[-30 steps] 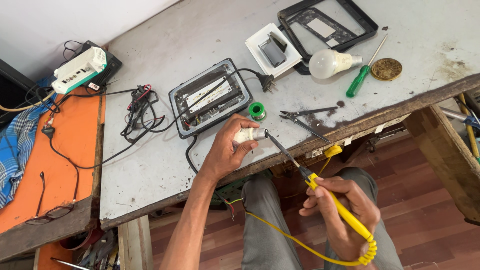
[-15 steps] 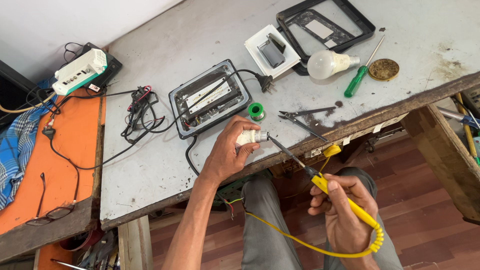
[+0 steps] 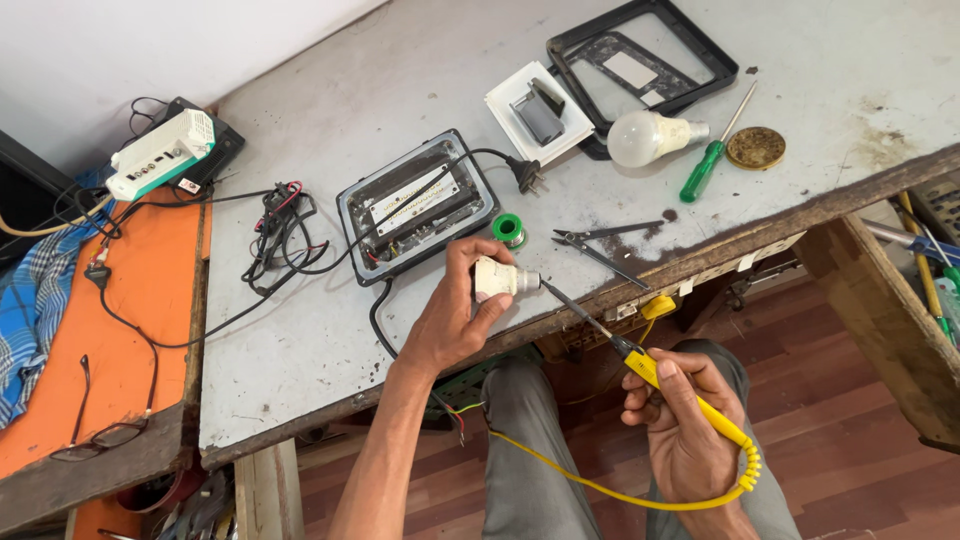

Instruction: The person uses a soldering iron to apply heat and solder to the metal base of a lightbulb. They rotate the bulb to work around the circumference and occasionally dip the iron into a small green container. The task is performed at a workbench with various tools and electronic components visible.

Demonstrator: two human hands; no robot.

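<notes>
My left hand [image 3: 455, 320] grips a small white bulb base [image 3: 496, 279] over the front edge of the grey workbench [image 3: 300, 330]. My right hand [image 3: 685, 425] holds a yellow-handled soldering iron [image 3: 660, 375] below the bench edge. Its dark tip touches the metal end of the bulb base. A yellow coiled cord [image 3: 620, 495] runs from the iron across my lap. A green solder spool [image 3: 509, 230] lies just behind the bulb base.
An open black floodlight housing [image 3: 415, 205] with its cable and plug lies mid-bench. Tweezers [image 3: 600, 245], a white bulb [image 3: 645, 138], a green screwdriver [image 3: 712, 160], a round brass tin [image 3: 755, 147], a black frame [image 3: 640, 60], a tangle of wires [image 3: 280, 230] and a white power strip [image 3: 160, 152] surround it.
My right hand with the soldering iron has shifted slightly right and down, its tip staying at the bulb base. My left hand has hardly moved.
</notes>
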